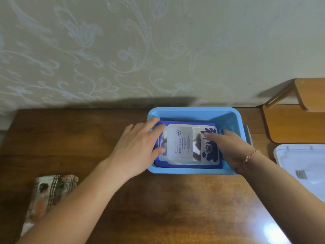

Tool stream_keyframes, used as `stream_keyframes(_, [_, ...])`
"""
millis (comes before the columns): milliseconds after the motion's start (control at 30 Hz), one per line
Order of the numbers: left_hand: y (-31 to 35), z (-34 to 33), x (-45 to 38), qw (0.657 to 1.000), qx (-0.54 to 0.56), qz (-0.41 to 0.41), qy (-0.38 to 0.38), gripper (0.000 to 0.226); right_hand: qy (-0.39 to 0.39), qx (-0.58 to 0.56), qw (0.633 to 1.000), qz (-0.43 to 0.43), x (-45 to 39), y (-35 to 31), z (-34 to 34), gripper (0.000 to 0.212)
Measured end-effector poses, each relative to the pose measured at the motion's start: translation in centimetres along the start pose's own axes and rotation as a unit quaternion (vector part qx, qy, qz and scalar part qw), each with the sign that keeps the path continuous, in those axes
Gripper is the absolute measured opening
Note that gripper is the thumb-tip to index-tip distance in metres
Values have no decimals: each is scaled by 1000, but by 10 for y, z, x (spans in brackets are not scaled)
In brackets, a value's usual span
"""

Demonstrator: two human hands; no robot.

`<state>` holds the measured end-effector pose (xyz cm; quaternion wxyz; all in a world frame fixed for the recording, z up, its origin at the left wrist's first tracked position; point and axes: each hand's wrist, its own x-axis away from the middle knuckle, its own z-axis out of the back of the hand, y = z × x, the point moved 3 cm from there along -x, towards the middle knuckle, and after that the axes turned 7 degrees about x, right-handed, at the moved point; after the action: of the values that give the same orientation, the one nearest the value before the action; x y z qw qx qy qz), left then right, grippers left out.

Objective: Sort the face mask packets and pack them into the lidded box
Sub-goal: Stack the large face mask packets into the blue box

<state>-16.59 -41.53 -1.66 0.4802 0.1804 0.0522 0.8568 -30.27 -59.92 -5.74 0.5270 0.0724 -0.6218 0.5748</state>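
Mask packets (184, 143) are stacked flat inside the blue box (193, 112) on the wooden table (158, 199). They are pressed down by the left hand (139, 147) and right hand (233, 150), fingers straight. The white lid (304, 169) is laid to the right

The box (194, 112) is light blue; in it lies a white packet (190, 144) printed with dark blue brushwork and small text, on a deep blue packet (189, 166). The table (158, 199) is reddish-brown wood, the lid (306, 166) white, the stool (295, 124) orange-brown. The wall (140, 50) is beige with pale blue swirls. A bracelet (250, 156) is red and white
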Motion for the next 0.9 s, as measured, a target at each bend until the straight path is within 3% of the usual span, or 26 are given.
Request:
stream_keyframes(133, [0,-10,6,999,49,22,-5,72,-49,0,999,-3,-1,-1,-3,9])
stream_keyframes(400, [5,-4,7,999,32,20,6,76,-54,11,998,-6,2,-1,-7,9])
stream_keyframes(533, [4,0,9,999,22,20,25,78,-42,3,999,-16,-1,-1,-6,27])
stream_keyframes(700, [8,0,13,999,18,16,28,73,-42,-6,999,-25,0,0,-4,29])
stream_keyframes(900, [-3,4,30,993,82,31,80,71,-25,82,996,18,8,-2,4,29])
